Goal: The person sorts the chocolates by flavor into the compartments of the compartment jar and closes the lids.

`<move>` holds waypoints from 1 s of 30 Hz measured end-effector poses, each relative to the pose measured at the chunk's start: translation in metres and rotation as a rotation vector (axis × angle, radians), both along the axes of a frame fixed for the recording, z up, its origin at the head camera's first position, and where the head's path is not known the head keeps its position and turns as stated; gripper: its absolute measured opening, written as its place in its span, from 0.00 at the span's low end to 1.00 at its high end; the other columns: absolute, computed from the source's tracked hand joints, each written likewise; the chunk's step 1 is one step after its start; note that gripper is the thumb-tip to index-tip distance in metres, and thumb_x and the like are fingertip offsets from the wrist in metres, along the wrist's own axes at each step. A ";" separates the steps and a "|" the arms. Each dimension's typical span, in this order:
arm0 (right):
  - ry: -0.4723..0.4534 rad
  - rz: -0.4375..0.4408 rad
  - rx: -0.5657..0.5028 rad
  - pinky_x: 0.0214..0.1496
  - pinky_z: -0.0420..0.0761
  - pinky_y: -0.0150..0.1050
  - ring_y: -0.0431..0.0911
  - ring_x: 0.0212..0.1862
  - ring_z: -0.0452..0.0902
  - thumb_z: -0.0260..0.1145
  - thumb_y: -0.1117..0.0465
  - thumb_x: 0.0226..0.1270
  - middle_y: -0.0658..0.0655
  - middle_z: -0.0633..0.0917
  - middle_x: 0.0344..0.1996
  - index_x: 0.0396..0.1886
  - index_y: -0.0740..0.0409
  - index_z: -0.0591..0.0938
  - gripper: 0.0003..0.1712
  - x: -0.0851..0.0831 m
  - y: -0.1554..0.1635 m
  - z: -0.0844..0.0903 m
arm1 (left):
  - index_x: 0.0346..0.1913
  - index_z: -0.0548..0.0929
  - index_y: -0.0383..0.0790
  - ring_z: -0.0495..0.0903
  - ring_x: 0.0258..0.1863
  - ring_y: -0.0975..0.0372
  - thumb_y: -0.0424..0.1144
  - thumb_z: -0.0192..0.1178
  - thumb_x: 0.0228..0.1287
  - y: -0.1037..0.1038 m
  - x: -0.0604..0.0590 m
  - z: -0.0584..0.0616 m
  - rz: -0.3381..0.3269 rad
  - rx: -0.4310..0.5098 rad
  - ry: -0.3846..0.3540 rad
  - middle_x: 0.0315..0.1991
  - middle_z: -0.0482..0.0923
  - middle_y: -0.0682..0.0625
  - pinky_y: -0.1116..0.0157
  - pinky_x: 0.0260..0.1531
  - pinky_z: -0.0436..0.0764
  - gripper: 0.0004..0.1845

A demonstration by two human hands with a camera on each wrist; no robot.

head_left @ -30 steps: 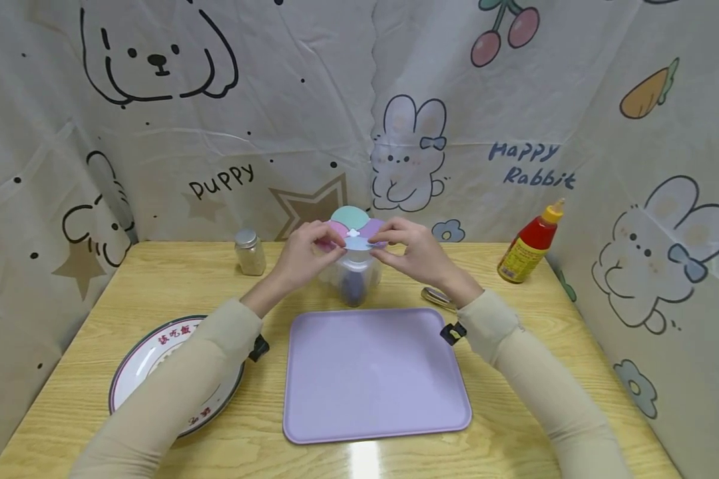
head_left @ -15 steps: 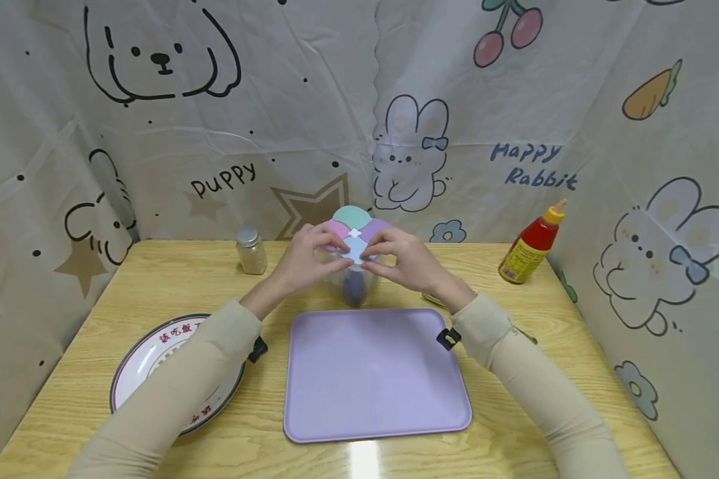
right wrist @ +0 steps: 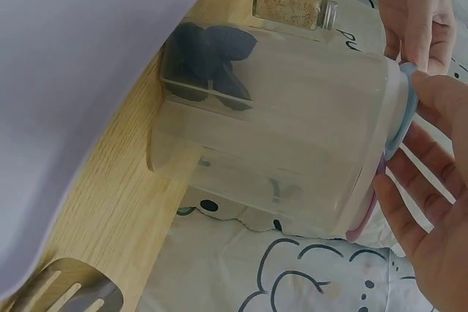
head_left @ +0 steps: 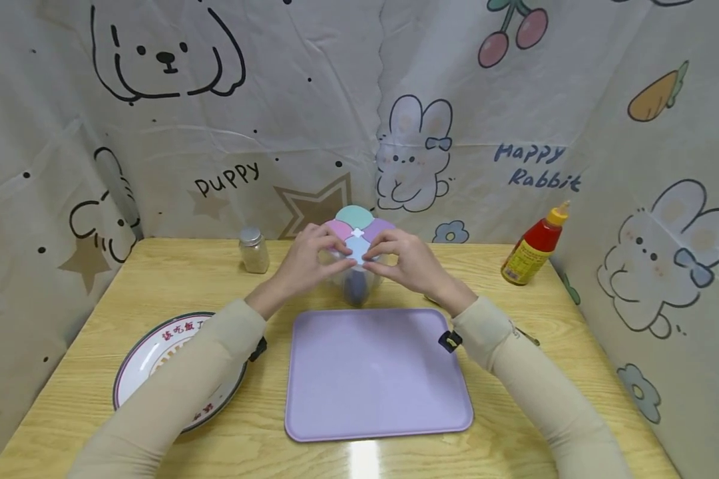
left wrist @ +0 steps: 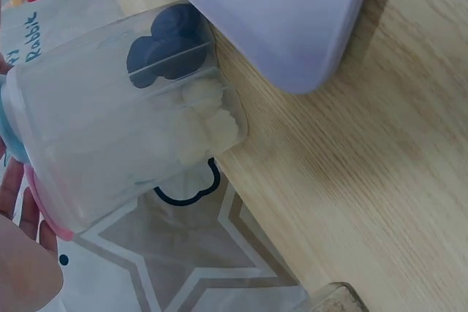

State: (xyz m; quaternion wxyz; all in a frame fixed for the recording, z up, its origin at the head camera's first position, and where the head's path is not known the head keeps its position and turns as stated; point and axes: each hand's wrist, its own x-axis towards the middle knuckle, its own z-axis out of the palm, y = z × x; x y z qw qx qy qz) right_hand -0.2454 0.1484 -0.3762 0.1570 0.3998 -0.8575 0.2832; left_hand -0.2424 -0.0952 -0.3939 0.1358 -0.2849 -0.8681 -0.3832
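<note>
A tray (head_left: 379,372) lies at the middle of the table (head_left: 575,319), close to its near edge, and a plate (head_left: 150,359) lies to its left near the left edge. Just behind the tray stands a clear container (head_left: 355,283) with a lobed lid (head_left: 357,229) on it, the left hand (head_left: 302,263) at the lid's left side and the right hand (head_left: 410,263) at its right. A small jar (head_left: 254,250) stands left of the container by the far edge, a squeeze bottle (head_left: 534,245) stands in the far right corner, and a utensil (right wrist: 62,290) lies just right of the container, behind the tray's far right corner.
</note>
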 end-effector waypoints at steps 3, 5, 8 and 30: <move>0.005 -0.010 0.008 0.45 0.86 0.44 0.48 0.43 0.85 0.79 0.59 0.64 0.56 0.89 0.41 0.39 0.57 0.93 0.07 0.002 0.001 0.000 | 0.39 0.91 0.42 0.73 0.48 0.54 0.44 0.77 0.62 0.000 -0.001 -0.001 -0.003 -0.028 0.005 0.43 0.82 0.49 0.57 0.51 0.70 0.10; 0.014 -0.013 0.017 0.45 0.86 0.43 0.48 0.44 0.85 0.79 0.59 0.63 0.56 0.89 0.41 0.38 0.57 0.93 0.07 0.002 0.000 -0.001 | 0.39 0.91 0.42 0.73 0.48 0.54 0.44 0.77 0.62 0.000 0.000 -0.001 -0.004 -0.040 0.015 0.44 0.82 0.49 0.57 0.51 0.70 0.10; 0.020 -0.022 0.031 0.45 0.86 0.42 0.48 0.44 0.85 0.79 0.59 0.63 0.55 0.89 0.41 0.38 0.56 0.93 0.07 0.002 0.000 -0.002 | 0.39 0.91 0.42 0.73 0.49 0.53 0.45 0.77 0.62 0.000 0.000 -0.002 -0.004 -0.050 0.020 0.44 0.83 0.49 0.56 0.53 0.70 0.10; 0.033 -0.156 0.049 0.54 0.87 0.51 0.54 0.59 0.84 0.77 0.54 0.67 0.58 0.88 0.55 0.54 0.56 0.90 0.19 0.041 0.039 0.010 | 0.60 0.86 0.41 0.79 0.62 0.50 0.49 0.72 0.68 -0.016 0.032 0.020 0.047 -0.095 0.066 0.58 0.86 0.46 0.47 0.66 0.78 0.23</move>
